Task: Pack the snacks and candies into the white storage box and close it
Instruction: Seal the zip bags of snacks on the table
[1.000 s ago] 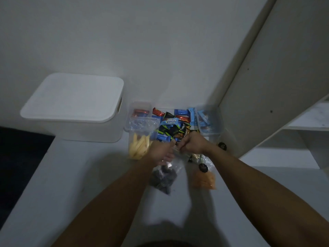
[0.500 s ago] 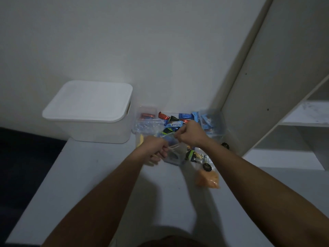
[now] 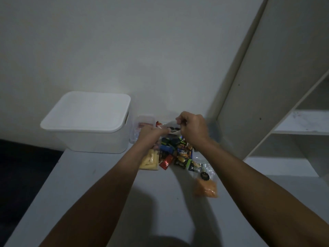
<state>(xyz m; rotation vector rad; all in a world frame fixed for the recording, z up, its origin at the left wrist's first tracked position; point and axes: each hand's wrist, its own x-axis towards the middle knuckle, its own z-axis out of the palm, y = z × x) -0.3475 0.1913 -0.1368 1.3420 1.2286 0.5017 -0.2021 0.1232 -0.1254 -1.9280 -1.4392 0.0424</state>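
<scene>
The white storage box point(image 3: 92, 139) stands at the back left of the table with its lid point(image 3: 87, 111) on. To its right lies a pile of wrapped candies point(image 3: 178, 151), a bag of yellow sticks point(image 3: 149, 160) and a bag of orange snacks point(image 3: 206, 188). Over the pile, my left hand point(image 3: 153, 132) and my right hand point(image 3: 192, 129) each pinch the top edge of a clear plastic bag point(image 3: 170, 128), stretched between them. What the bag holds is hidden by my hands.
A small clear container point(image 3: 142, 122) sits between the box and the candies, against the wall. A white shelf unit point(image 3: 300, 122) rises on the right. The white table point(image 3: 89, 193) drops off to a dark floor point(image 3: 21, 175) on the left.
Both hands have lifted the clear bag from the table front up and back over the candy pile. The view has shifted, so the box sits nearer the centre.
</scene>
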